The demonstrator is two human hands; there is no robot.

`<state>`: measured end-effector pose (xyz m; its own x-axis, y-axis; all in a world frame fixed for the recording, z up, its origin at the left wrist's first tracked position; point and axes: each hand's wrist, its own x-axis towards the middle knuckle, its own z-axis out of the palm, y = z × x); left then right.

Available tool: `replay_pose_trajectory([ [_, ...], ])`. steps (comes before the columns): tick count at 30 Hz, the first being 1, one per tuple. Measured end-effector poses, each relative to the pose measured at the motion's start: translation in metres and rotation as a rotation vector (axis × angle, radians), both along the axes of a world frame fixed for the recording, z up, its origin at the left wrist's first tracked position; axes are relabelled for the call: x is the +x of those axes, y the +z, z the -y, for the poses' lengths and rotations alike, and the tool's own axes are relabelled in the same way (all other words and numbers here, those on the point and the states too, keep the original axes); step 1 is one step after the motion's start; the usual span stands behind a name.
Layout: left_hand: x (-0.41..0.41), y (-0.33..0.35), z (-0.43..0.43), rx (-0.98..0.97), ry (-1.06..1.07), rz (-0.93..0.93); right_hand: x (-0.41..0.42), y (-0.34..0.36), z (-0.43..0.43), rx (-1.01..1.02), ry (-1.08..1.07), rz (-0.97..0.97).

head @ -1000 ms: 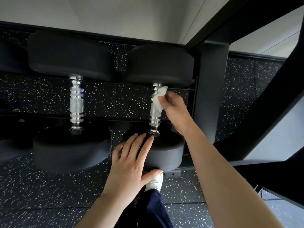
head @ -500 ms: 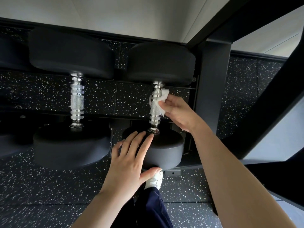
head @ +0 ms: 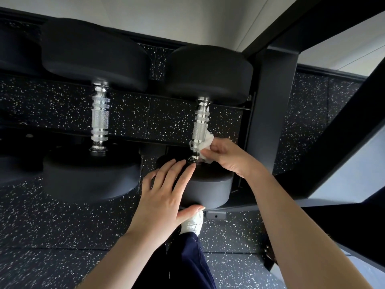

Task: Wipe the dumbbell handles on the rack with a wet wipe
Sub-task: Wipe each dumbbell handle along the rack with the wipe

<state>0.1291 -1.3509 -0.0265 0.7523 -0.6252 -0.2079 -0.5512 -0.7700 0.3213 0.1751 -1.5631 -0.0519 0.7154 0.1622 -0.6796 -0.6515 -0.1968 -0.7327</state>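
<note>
Two black dumbbells lie on a low rack. The right dumbbell (head: 208, 71) has a knurled chrome handle (head: 201, 124). My right hand (head: 229, 157) pinches a crumpled white wet wipe (head: 205, 146) against the lower right side of that handle, just above the near weight head. My left hand (head: 164, 195) lies flat with straight fingers on top of the near head (head: 210, 190), thumb under its front edge. The left dumbbell's chrome handle (head: 100, 117) stands untouched.
A black rack upright (head: 270, 105) rises right of the dumbbell, with a diagonal brace (head: 343, 130) beyond it. A further dumbbell (head: 12, 55) shows at the far left. Speckled black rubber floor (head: 62, 236) lies below, with my white shoe (head: 192, 224) and dark trouser leg.
My right hand has slid the wipe down the right handle, from near the far head to the end by the near head. My left hand has stayed on the near head.
</note>
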Motion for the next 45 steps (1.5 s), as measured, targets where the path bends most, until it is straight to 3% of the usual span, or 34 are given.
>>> replay_pose_trajectory([
  [4, 0.000, 0.000, 0.000, -0.006, 0.008, 0.011, -0.004, 0.002, 0.000, -0.071, 0.075, -0.003],
  [12, -0.001, -0.001, 0.000, 0.000, 0.012, -0.015, -0.015, 0.003, -0.012, -0.391, -0.123, 0.157],
  [17, -0.002, -0.003, 0.000, -0.045, 0.026, -0.001, -0.014, 0.010, -0.021, -0.377, -0.325, 0.191],
  [22, -0.002, -0.006, 0.001, -0.091, 0.058, 0.020, -0.012, 0.014, -0.025, -0.406, -0.339, 0.248],
  [27, -0.004, -0.009, 0.001, -0.125, 0.072, 0.029, -0.008, 0.020, -0.030, -0.465, -0.129, 0.333],
  [33, -0.003, -0.016, -0.004, -0.218, 0.099, -0.025, 0.008, 0.021, -0.039, -0.676, 0.269, 0.534],
  [38, -0.006, -0.021, -0.010, -0.312, 0.183, -0.034, 0.015, 0.025, -0.042, -0.929, 0.577, 0.572],
  [45, -0.004, -0.021, -0.012, -0.386, 0.257, -0.067, 0.016, 0.029, -0.037, -0.845, 0.739, 0.628],
])
